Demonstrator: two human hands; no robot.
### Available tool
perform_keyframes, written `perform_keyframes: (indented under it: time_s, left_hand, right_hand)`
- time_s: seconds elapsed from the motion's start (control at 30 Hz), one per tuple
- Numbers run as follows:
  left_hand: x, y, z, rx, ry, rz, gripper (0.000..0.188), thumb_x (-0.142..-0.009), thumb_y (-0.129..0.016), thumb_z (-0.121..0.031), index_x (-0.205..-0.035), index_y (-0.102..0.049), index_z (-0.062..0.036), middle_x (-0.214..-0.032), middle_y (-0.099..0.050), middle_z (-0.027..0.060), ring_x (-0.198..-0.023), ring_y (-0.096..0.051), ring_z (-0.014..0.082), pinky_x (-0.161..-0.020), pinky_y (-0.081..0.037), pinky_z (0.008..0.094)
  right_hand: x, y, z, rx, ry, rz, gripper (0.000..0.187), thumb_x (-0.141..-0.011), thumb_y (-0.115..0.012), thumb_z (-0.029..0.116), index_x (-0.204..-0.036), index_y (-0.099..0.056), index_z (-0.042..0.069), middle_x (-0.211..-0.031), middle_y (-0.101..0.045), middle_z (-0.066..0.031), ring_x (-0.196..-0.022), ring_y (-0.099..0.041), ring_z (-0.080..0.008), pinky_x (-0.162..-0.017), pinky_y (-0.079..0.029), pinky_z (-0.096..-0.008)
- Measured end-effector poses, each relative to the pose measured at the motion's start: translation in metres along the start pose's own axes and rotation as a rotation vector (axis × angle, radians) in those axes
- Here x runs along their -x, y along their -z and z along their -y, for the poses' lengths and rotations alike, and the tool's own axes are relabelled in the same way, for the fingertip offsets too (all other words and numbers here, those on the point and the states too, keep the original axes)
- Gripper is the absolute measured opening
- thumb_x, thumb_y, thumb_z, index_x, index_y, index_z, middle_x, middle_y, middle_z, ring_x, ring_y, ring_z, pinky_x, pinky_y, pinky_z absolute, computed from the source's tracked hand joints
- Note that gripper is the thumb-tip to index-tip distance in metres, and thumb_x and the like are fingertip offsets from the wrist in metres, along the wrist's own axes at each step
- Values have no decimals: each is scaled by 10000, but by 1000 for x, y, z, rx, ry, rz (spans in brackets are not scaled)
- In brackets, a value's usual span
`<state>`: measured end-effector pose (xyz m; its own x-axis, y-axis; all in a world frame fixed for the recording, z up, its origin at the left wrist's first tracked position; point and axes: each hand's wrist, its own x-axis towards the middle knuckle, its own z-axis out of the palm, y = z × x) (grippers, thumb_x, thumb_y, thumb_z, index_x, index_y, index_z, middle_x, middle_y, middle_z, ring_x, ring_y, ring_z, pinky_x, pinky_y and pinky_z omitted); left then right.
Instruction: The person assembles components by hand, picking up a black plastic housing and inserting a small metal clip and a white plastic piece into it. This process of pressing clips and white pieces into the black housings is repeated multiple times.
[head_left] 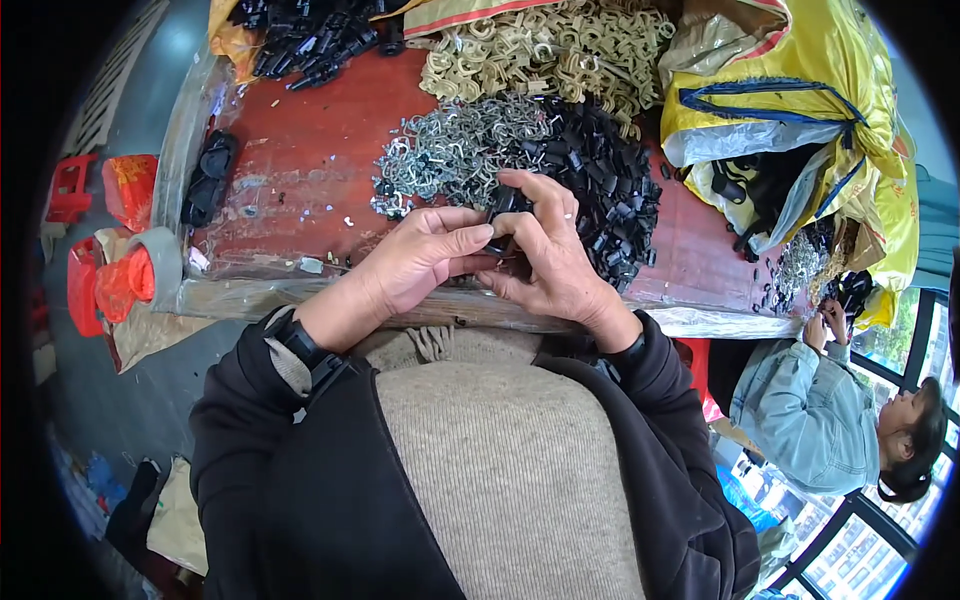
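Observation:
My left hand (415,262) and my right hand (552,262) meet over the near edge of the red table. Between their fingertips is a small black plastic part (503,204), partly covered by the fingers. The left thumb and fingers pinch its near side, while the right thumb and fingers close around it from the right. Just beyond my hands lies a heap of small bent silver metal pieces (425,155). A pile of small black plastic parts (622,195) borders it on the right. Behind both is a mound of beige plastic pieces (545,50).
More black parts (310,45) lie at the back left, near a black case-like object (210,178). A yellow bag (790,75) sags open at the right. Beyond it, a person in a light blue jacket (810,400) handles small parts. Red stools (85,285) stand left.

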<state>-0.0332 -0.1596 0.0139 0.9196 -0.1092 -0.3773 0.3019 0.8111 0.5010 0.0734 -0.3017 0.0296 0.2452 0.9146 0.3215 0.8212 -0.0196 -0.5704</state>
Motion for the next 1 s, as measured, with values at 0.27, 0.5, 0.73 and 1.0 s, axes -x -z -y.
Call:
perform_keyframes:
  time_s: [0.27,0.5,0.73,1.0]
  left_hand:
    - [-1,2,-1,27,-6,-15,221,-789,-542,-112,-960,-502,23,-915,-549,80,-857,-544,168,-793,-451,307]
    - [10,-10,4,-23,-35,-27,200,-784,-547,-102,-935,-519,25,-909,-557,82,-848,-548,168,-796,-453,308]
    - [15,-12,12,-49,-126,23,261,-793,-526,-98,-1017,-488,30,-976,-549,119,-917,-534,205,-843,-425,339]
    - [8,-15,11,-12,-195,-17,219,-777,-548,-73,-976,-519,15,-932,-562,76,-868,-541,155,-810,-438,302]
  right_hand:
    - [2,11,-3,-83,44,-58,383,-581,-674,255,-896,-544,81,-1163,-361,-170,-1056,-327,-327,-878,-244,-417]
    - [12,16,11,66,111,-23,372,-603,-668,259,-904,-557,69,-1136,-378,-162,-1028,-353,-324,-863,-274,-404]
    - [24,10,19,-66,-43,-308,272,-663,-657,189,-844,-535,27,-914,-471,-125,-820,-469,-255,-686,-394,-311]
    - [23,1,10,-216,-162,-262,111,-755,-565,86,-735,-489,8,-691,-497,-60,-605,-474,-154,-534,-387,-244]
